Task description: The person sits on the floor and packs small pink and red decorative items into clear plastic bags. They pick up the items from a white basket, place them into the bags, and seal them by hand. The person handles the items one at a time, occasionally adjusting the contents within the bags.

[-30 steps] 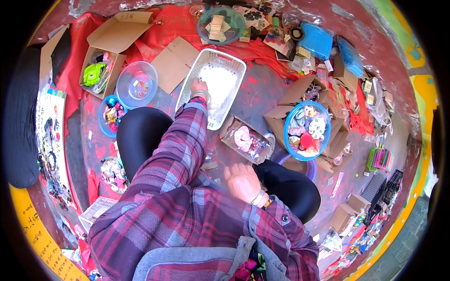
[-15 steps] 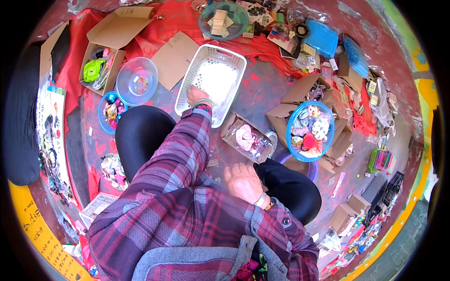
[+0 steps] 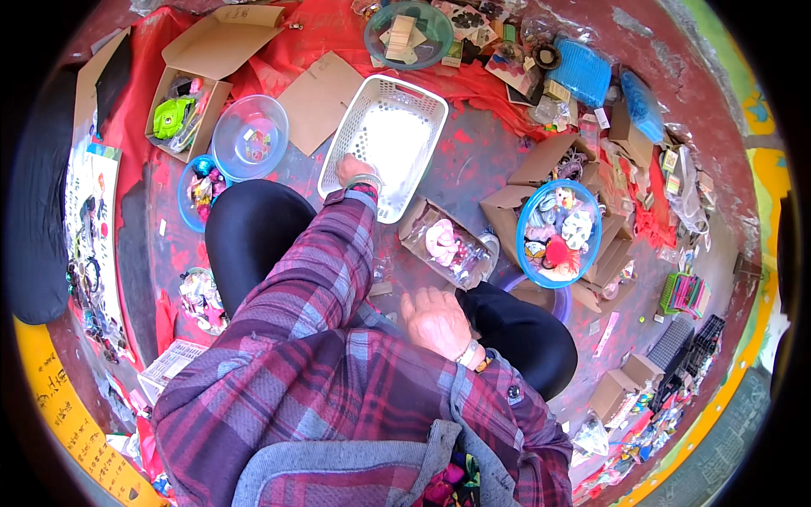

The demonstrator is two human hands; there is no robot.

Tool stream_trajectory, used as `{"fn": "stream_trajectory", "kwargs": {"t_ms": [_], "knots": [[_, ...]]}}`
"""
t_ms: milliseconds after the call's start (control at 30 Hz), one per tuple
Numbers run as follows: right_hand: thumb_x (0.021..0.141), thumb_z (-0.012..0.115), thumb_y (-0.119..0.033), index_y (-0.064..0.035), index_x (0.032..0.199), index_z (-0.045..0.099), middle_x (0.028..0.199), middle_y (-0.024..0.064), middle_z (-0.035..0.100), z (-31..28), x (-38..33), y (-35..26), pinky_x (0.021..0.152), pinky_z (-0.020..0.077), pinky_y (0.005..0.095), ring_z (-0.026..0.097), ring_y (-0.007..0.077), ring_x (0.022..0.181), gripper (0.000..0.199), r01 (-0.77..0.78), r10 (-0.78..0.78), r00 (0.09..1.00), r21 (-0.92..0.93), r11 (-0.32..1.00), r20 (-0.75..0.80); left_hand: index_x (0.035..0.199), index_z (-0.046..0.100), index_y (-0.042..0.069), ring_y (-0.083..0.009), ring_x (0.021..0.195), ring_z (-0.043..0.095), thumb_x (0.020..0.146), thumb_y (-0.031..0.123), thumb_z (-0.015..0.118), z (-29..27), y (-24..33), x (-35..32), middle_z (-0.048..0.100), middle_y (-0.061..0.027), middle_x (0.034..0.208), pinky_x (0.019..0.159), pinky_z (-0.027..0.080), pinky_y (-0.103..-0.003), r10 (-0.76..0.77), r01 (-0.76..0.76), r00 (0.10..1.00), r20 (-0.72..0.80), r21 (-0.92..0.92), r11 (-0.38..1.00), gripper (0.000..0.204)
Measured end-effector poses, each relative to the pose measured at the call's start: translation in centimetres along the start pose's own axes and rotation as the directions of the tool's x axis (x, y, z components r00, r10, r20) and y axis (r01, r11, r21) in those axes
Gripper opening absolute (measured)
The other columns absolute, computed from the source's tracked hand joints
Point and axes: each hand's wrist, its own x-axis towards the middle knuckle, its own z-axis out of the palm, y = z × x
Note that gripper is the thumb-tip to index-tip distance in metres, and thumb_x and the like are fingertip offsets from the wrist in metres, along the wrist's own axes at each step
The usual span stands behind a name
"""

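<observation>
A white plastic basket (image 3: pixel 428 139) with perforated sides stands on the floor in front of me, its light-coloured bottom showing. My left hand (image 3: pixel 349 168) is closed on the basket's near-left rim; its fingertips are partly hidden. A bracelet circles that wrist. My right hand (image 3: pixel 438 321) rests palm down by my right knee, fingers loosely spread and holding nothing. Nearest to it, a small cardboard box (image 3: pixel 416 239) contains a pink soft item (image 3: pixel 441 242) and items in clear wrapping.
Left of the basket are a flat cardboard sheet (image 3: pixel 317 101), a clear basin (image 3: pixel 274 139) and an open carton (image 3: pixel 215 110). At right, a blue-rimmed bowl (image 3: pixel 598 232) of soft trinkets sits by open cartons (image 3: pixel 507 207). A greenish bowl (image 3: pixel 443 38) stands at the far side.
Little differs. The view has shifted slightly; my left hand stays at the basket's rim and my right hand stays by my knee.
</observation>
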Motion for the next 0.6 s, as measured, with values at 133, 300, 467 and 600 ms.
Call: {"fn": "stream_trajectory", "kwargs": {"t_ms": [133, 300, 467, 600], "knots": [[0.073, 0.051, -0.016, -0.0019, 0.083, 0.058, 0.069, 0.0097, 0.052, -0.1, 0.0, -0.1, 0.058, 0.0362, 0.0345, 0.051, 0.0231, 0.068, 0.019, 0.011, -0.011, 1.0, 0.008, 1.0, -0.001, 0.095, 0.059, -0.002, -0.0362, 0.099, 0.052, 0.074, 0.009, 0.057, 0.5, -0.2, 0.1, 0.055, -0.0218, 0.101, 0.086, 0.043, -0.043, -0.004, 0.006, 0.997, 0.08, -0.015, 1.0, 0.024], [0.073, 0.052, -0.016, -0.0021, 0.082, 0.058, 0.069, 0.0097, 0.052, -0.1, -0.1, -0.1, 0.058, 0.0359, 0.0348, 0.05, 0.0232, 0.068, 0.017, 0.008, -0.007, 1.0, 0.042, 0.999, -0.021, 0.103, 0.056, -0.001, -0.0362, 0.103, 0.05, 0.072, 0.013, 0.063, 0.4, 0.8, -1.4, 0.053, -0.0219, 0.104, 0.087, 0.043, -0.042, -0.034, 0.037, 0.995, 0.092, -0.034, 0.999, 0.034], [0.073, 0.051, -0.015, -0.0021, 0.08, 0.057, 0.069, 0.0099, 0.053, -0.4, 0.0, -0.3, 0.058, 0.0364, 0.035, 0.051, 0.0236, 0.069, 0.016, -0.005, 0.005, 1.0, 0.035, 0.999, 0.003, 0.107, 0.051, 0.0, -0.0358, 0.104, 0.05, 0.068, 0.023, 0.072, -0.9, 2.7, -2.3, 0.053, -0.0204, 0.105, 0.088, 0.043, -0.042, 0.055, -0.061, 0.972, 0.227, 0.019, 0.998, 0.051], [0.073, 0.051, -0.016, -0.0021, 0.079, 0.057, 0.07, 0.0106, 0.053, -0.4, -0.1, -0.4, 0.06, 0.0376, 0.0351, 0.052, 0.024, 0.071, 0.016, -0.006, 0.006, 1.0, 0.038, 0.999, 0.016, 0.113, 0.044, 0.001, -0.037, 0.103, 0.053, 0.067, 0.025, 0.073, -1.0, 4.0, -3.4, 0.056, -0.0206, 0.106, 0.088, 0.044, -0.04, 0.174, -0.199, 0.948, 0.267, 0.069, 0.977, 0.06]]}}
